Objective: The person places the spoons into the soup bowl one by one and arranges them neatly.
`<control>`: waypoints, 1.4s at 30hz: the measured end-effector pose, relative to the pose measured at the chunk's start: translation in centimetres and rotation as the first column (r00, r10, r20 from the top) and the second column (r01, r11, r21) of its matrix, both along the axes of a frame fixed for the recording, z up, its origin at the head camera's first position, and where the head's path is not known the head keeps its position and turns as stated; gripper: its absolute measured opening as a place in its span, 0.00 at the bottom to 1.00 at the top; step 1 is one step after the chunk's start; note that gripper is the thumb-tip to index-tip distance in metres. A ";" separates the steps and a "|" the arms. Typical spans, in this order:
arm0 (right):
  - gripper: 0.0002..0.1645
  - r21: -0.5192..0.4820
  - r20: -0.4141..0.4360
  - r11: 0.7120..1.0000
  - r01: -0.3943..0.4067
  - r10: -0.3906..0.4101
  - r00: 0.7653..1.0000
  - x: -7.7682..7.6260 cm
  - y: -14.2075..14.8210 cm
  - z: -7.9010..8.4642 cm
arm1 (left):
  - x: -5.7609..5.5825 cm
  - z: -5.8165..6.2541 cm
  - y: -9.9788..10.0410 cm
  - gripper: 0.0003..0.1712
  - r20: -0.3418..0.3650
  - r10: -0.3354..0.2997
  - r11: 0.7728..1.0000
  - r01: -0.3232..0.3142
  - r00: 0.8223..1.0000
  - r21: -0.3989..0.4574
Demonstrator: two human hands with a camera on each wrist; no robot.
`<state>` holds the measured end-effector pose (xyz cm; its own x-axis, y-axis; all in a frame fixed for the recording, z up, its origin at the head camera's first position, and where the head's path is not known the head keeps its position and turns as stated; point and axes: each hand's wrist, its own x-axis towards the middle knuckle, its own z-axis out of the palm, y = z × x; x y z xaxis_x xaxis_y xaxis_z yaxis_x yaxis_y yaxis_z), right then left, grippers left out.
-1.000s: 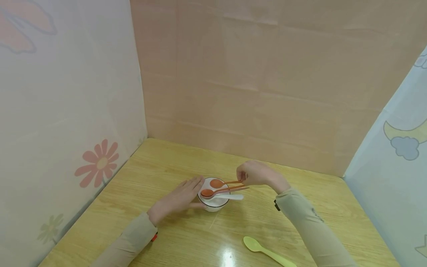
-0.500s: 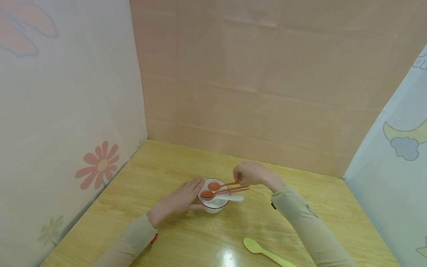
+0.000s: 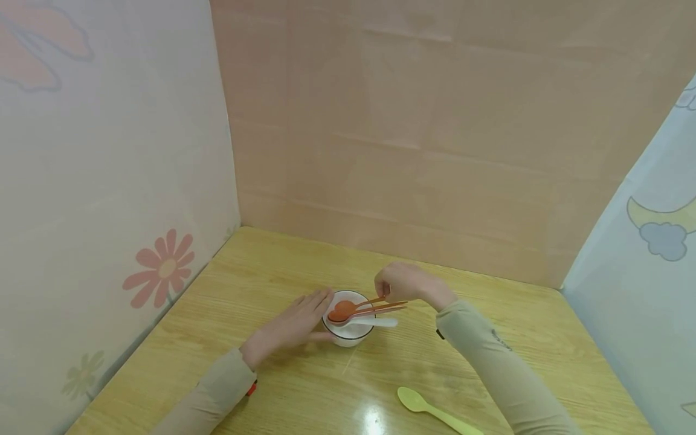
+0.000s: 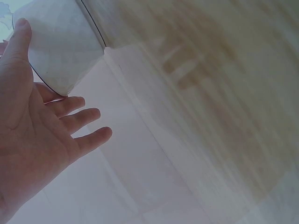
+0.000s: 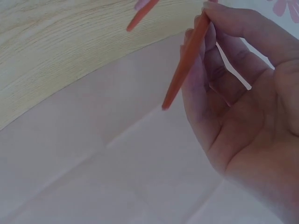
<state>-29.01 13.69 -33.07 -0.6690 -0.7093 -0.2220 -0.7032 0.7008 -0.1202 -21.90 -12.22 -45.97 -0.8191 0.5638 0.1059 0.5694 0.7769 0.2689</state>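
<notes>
A white bowl (image 3: 345, 342) with a dark rim stands mid-table. My left hand (image 3: 290, 321) holds it from the left, thumb on the near side and fingers along the far side; in the left wrist view three fingers reach out past the bowl (image 4: 63, 44). My right hand (image 3: 408, 283) pinches the handle of an orange spoon (image 3: 371, 301) between thumb and fingertips, its scoop low over the bowl. That handle's end (image 5: 180, 77) sticks out past the fingers in the right wrist view. Another orange spoon (image 3: 339, 316), a reddish handle (image 3: 393, 309) and a white spoon (image 3: 383, 322) rest in the bowl, handles pointing right.
A yellow-green spoon (image 3: 435, 413) lies on the wooden table (image 3: 304, 393) near the front. Flower-printed cloth (image 3: 157, 151) hangs on the left, a plain tan cloth (image 3: 402, 133) at the back, and a pale printed cloth (image 3: 641, 254) on the right.
My right hand has moved left and slightly down with the orange spoon, whose scoop now overlaps the other orange one over the bowl. The left hand and bowl have stayed put.
</notes>
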 end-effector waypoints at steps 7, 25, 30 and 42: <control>0.10 0.006 0.003 1.000 0.005 -0.005 1.000 -0.1 -0.5 -0.3 | 0.0 0.0 0.0 0.54 -0.001 -0.001 1.000 0.001 1.000 0.004; 0.05 0.033 0.014 0.999 0.016 -0.017 1.000 -0.2 -1.4 -0.8 | -0.3 0.1 0.0 0.54 -0.012 -0.010 1.000 0.010 1.000 0.022; 0.07 0.040 0.022 0.999 0.027 -0.028 0.999 -0.3 -1.7 -1.0 | -0.3 0.1 0.0 0.54 -0.008 -0.008 1.000 0.008 1.000 0.018; 0.08 0.012 0.040 0.998 0.062 -0.063 0.997 -0.3 -2.2 -1.6 | -0.1 -0.1 -0.1 0.55 0.022 0.004 1.000 -0.004 1.000 0.008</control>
<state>-29.28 11.53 -34.67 -0.7022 -0.6637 -0.2575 -0.6527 0.7447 -0.1396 -22.04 -12.31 -46.05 -0.8233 0.5599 0.0928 0.5606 0.7766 0.2874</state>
